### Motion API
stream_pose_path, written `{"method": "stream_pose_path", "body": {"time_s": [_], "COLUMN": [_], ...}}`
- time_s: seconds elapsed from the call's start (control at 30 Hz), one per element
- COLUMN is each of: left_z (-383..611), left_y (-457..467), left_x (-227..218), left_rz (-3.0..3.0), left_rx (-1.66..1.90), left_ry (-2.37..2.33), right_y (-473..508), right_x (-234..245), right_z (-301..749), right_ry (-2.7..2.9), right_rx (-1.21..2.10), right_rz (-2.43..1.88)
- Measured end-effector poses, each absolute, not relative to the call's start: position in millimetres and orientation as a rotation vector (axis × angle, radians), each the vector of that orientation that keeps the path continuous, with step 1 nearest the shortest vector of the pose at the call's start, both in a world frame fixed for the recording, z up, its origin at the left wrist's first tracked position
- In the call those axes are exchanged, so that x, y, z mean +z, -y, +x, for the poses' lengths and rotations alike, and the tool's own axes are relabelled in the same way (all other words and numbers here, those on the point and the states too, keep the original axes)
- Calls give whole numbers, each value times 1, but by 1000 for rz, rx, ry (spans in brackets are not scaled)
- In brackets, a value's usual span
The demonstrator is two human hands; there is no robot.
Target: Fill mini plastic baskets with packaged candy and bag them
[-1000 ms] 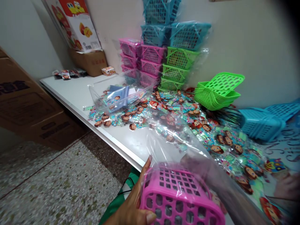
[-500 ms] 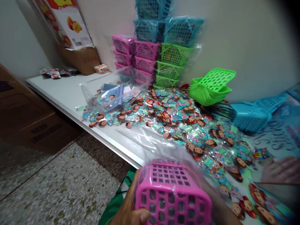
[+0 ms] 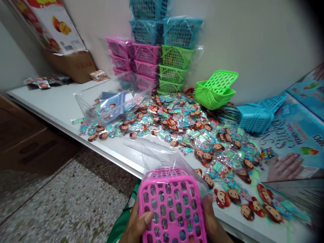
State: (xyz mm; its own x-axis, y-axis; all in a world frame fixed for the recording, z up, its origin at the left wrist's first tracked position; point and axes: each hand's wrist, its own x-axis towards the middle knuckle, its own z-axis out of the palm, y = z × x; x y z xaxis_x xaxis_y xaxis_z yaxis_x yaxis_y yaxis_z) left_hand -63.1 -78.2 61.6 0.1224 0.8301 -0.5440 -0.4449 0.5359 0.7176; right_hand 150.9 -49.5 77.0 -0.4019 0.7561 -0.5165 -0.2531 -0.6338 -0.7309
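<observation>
A pink plastic basket (image 3: 174, 209) fills the lower middle of the view, its holed face turned towards me. Small colourful contents show through the holes. Around its far end sits a clear plastic bag (image 3: 159, 152), reaching out over the table edge. My left hand (image 3: 139, 219) grips the basket's left side, thumb on the holed face. On the opposite side my right hand (image 3: 211, 216) is closed against the basket; most of its fingers are hidden behind it. Many small packets with doll-head figures (image 3: 205, 155) lie just beyond.
Wrapped pink (image 3: 146, 69), green (image 3: 173, 69) and blue baskets (image 3: 181, 32) stand stacked by the wall. A clear tray (image 3: 86, 104) holds papers and packets. Nested green baskets (image 3: 214, 96) and blue baskets (image 3: 255, 118) sit to the right, beside printed cartons (image 3: 298, 135).
The pink basket has tilted so its holed face shows more fully, and it has shifted slightly left. My right hand has come into clearer sight at its right side. The view has turned right.
</observation>
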Motion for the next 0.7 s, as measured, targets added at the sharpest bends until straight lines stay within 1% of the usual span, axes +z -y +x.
{"method": "stream_pose_path", "body": {"time_s": [0.1, 0.17, 0.33, 0.47, 0.6, 0.7], "left_z": [-58, -55, -64, -79, -75, -67], "left_y": [80, 80, 62, 35, 31, 41], "left_x": [67, 70, 65, 59, 66, 72], "left_rz": [480, 516, 501, 470, 488, 468], "left_rx": [1009, 1046, 1226, 1368, 1165, 1113], "left_ry": [-1228, -1214, -970, -918, -723, -689], "right_y": [52, 54, 55, 51, 50, 57], "right_x": [75, 73, 62, 56, 61, 65], "right_z": [147, 147, 152, 155, 152, 149], "right_ry": [677, 645, 633, 732, 800, 868], "right_rx": [2082, 2051, 1974, 1948, 1946, 1930], "right_rz": [-1080, -1072, -1342, -1406, -1355, -1347]}}
